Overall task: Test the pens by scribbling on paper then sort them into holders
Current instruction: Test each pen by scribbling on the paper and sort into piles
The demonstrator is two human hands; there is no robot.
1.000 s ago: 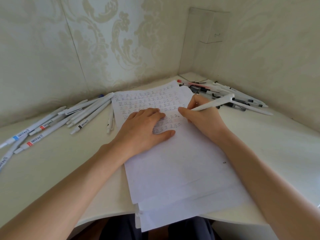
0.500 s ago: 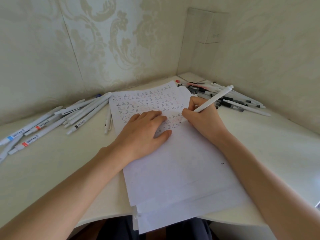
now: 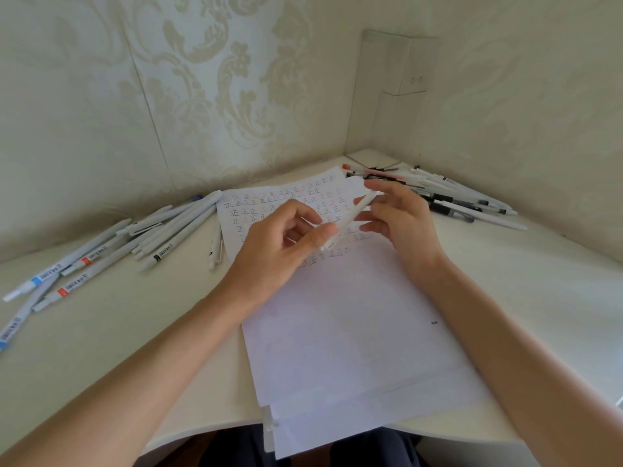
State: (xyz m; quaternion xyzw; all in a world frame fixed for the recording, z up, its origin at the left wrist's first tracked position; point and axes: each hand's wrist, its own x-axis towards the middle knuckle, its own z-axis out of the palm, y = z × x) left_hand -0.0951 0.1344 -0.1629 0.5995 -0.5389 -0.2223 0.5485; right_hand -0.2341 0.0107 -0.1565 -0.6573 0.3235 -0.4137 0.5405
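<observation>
A white pen (image 3: 350, 220) is held slantwise above the paper (image 3: 337, 332), between both hands. My left hand (image 3: 276, 251) pinches its lower end with thumb and fingers. My right hand (image 3: 401, 220) touches its upper end with loosely spread fingers. The top sheet carries rows of small written marks in its upper part. A pile of white pens (image 3: 111, 251) lies on the desk to the left. Another pile of pens (image 3: 448, 197) lies at the back right near the wall corner.
One single white pen (image 3: 215, 246) lies beside the paper's left edge. The sheets overhang the desk's front edge (image 3: 202, 433). Patterned walls close in the desk at the back and right. A clear holder (image 3: 394, 96) stands in the corner.
My right hand stopped writing and lifted the pen off the paper. My left hand rose from the sheet and took the pen's lower end.
</observation>
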